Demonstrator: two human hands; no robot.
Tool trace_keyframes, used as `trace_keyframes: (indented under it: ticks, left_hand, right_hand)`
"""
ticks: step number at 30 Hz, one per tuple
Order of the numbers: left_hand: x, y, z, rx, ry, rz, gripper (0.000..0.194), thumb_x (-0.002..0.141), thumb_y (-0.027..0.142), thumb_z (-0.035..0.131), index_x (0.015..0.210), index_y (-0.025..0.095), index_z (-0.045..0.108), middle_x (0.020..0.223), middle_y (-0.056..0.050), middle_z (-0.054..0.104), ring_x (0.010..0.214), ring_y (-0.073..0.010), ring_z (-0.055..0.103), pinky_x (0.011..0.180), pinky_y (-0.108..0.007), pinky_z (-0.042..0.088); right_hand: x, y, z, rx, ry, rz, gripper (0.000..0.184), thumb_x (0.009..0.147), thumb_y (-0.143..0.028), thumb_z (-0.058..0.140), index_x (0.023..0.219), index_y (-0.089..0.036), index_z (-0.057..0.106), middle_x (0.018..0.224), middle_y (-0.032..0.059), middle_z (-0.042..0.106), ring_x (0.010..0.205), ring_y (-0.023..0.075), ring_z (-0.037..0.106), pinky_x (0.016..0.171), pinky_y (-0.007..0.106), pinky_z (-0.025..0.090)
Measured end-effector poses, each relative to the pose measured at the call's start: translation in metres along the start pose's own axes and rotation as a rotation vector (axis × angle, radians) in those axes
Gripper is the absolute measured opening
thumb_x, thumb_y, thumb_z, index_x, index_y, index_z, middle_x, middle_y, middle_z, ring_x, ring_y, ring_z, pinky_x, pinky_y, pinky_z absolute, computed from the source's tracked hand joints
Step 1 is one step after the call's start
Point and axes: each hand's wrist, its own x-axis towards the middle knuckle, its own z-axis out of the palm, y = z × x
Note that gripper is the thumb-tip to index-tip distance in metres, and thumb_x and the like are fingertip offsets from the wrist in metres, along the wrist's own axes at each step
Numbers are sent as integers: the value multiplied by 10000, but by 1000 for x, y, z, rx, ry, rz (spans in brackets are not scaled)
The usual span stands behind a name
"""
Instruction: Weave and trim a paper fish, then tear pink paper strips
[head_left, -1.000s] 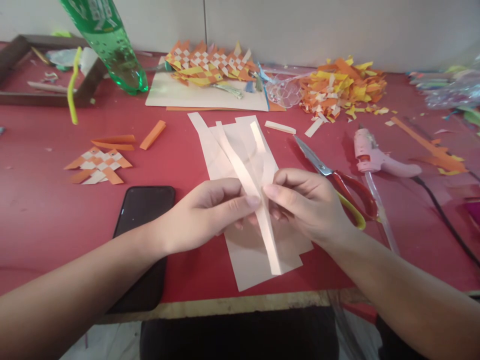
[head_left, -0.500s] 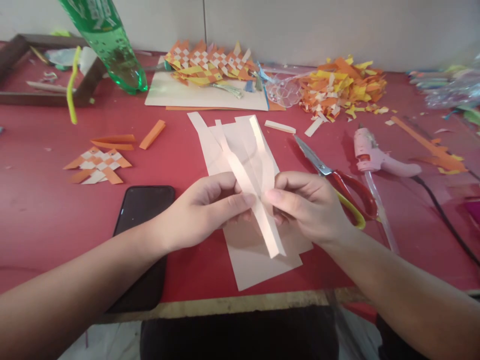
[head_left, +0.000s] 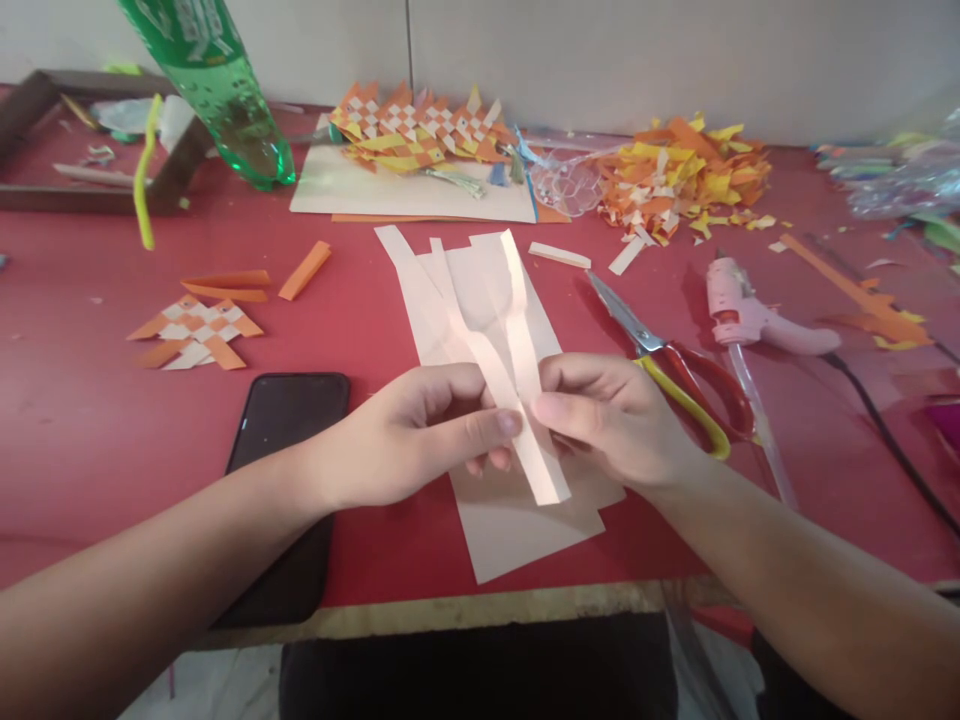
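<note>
1. The red table (head_left: 90, 420) is spread with craft material, and the middle near the front edge is used as the working place.
2. A sheet of pale paper (head_left: 517, 530) is laid flat under both hands, probably as stock for further strips.
3. A green plastic bottle (head_left: 225, 90) is seen at the far left; white lettering is printed on its label, but it cannot be read.
4. A dark phone (head_left: 289, 430) is laid face up beside the left forearm, its screen blank.
5. Finished woven pieces (head_left: 420, 125) are stacked at the back, and a heap of orange and yellow offcuts (head_left: 682, 175) is kept apart from them on the right.
6. The scissors (head_left: 675, 365) and the pink glue gun (head_left: 750, 315) are laid just right of the right hand, within easy reach; no brand is legible on either.
7. The left hand (head_left: 405, 435) is closed in a pinch, thumb against forefinger, on the pale paper strip (head_left: 525, 400).
8. The right hand (head_left: 611, 420) is likewise closed on the same strip from the other side, so that it is held taut above the sheet, seemingly folded lengthwise.
</note>
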Motion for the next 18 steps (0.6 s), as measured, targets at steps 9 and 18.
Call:
trace_keyframes:
  ticks: [9,18]
  left_hand:
    - [1,-1,-1,-35,71,11,125,904,218,604,835,145,679,706,6,661,606,-69,566,525,-155,425]
    - [-1,0,1,10,-9,-51,120,864,230,668,775,149,678,727,-5,696,613,-76,584,506,-159,416]
  right_hand:
    - [2,2,1,-74,90,-77,311,872,-329,672,627,-188,543,527,-46,531,471,69,472,448,211,389]
    - [2,1,1,-94,134,-10,328,880,-382,656,628,-192,567,535,-43,538,468,72,460,450,222,369]
